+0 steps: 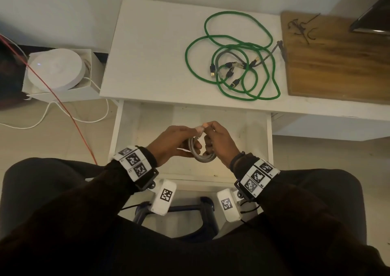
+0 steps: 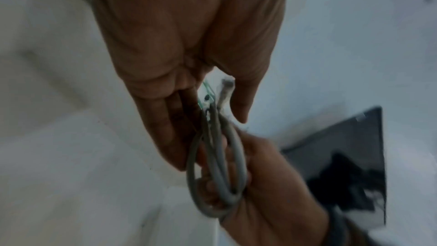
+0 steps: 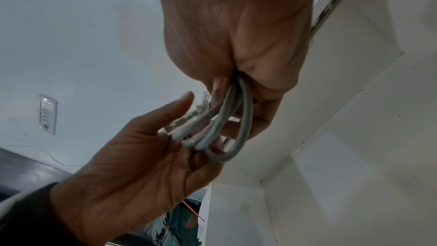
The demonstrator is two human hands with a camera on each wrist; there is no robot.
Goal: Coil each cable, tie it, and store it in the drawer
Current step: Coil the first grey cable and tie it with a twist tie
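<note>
A small grey cable (image 1: 202, 156) is wound into a tight coil and held over the open white drawer (image 1: 147, 128). My right hand (image 1: 214, 137) grips one side of the coil (image 3: 246, 119) in a closed fist. My left hand (image 1: 183, 140) holds the other side, fingers under the loops (image 2: 236, 156) and thumb by the clear plug (image 3: 201, 104). On the tabletop, a long green cable (image 1: 232, 64) lies loose, tangled with a darker grey cable (image 1: 268, 54). Dark twist ties (image 1: 301, 27) lie on the wooden board (image 1: 337, 64).
The white table (image 1: 147, 54) stands behind the drawer. At left a round white device (image 1: 57, 69) sits in a box, with a red wire (image 1: 63, 107) and a white cord (image 1: 95, 119) on the floor. A dark screen edge (image 1: 373, 16) shows at top right.
</note>
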